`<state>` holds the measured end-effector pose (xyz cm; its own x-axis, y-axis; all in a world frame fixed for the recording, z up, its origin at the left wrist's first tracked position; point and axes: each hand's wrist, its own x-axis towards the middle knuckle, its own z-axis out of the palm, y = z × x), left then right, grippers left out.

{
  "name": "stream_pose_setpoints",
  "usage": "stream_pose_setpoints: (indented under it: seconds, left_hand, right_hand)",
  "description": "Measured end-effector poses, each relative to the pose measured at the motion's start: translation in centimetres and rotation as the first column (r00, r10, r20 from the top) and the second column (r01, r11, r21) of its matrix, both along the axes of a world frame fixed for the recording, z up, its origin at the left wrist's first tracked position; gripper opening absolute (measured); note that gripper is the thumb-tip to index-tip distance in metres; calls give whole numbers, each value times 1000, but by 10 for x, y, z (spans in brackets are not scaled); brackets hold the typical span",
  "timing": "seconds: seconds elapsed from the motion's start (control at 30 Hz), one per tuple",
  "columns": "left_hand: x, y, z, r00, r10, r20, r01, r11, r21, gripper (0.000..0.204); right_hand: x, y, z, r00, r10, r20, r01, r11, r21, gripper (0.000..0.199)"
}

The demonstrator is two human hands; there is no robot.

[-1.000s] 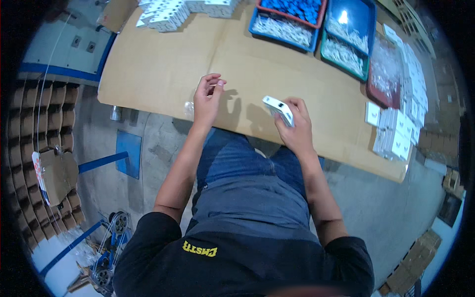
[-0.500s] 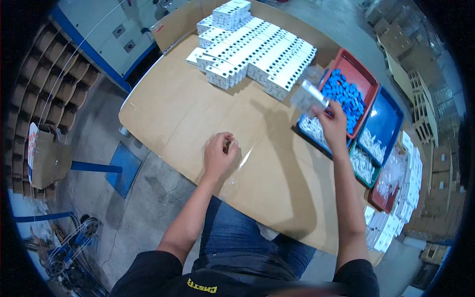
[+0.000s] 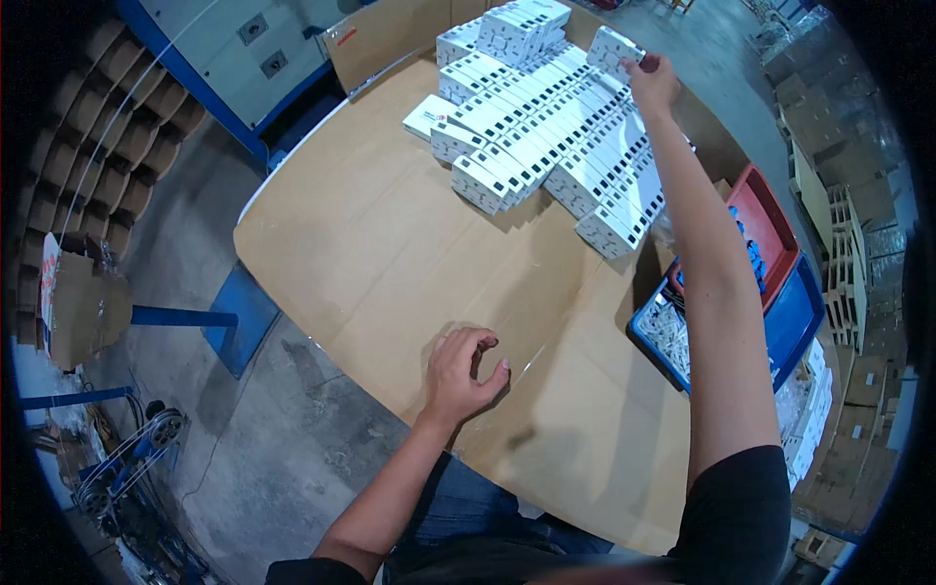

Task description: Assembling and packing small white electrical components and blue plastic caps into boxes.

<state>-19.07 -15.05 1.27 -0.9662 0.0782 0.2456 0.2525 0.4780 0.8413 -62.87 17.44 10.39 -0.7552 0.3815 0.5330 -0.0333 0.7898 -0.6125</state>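
Observation:
My right hand (image 3: pixel 654 82) is stretched out to the far right end of the stacked white boxes. Its thumb and fingers pinch the edge of a small flat white box (image 3: pixel 609 49), tilted above the pile. Rows of narrow white boxes (image 3: pixel 561 122) with dark square marks along their edges lie packed together below it. Over the bare middle of the cardboard tabletop (image 3: pixel 380 234), my left hand (image 3: pixel 462 372) has curled fingers held apart from the thumb, with nothing between them.
To the right stand a red tray (image 3: pixel 763 219) with blue pieces, a blue tray (image 3: pixel 801 302) and a blue-rimmed tray of small white pieces (image 3: pixel 665 336), partly behind my right arm. An upright cardboard wall (image 3: pixel 395 39) edges the far side.
My right hand has gone from beside the trays, where it held a clear plastic bag with something white, to the far boxes. My left hand has opened wider. The view has shifted.

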Motion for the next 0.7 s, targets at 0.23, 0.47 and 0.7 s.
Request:
stream_pose_setpoints:
  seconds: [0.23, 0.47, 0.7]
  left_hand:
    - [-6, -1, -4, 1000, -26, 4, 26, 1000, 0, 33]
    - [-6, -9, -2, 999, 26, 21, -26, 999, -39, 35]
    - [-7, -3, -4, 999, 3, 37, -1, 999, -42, 37]
  right_hand:
    - [-77, 10, -29, 990, -137, -37, 140, 984, 107, 47]
    - [-34, -86, -14, 990, -109, -89, 102, 991, -84, 28]
    - [-63, -57, -29, 981, -124, -147, 127, 992, 9, 28]
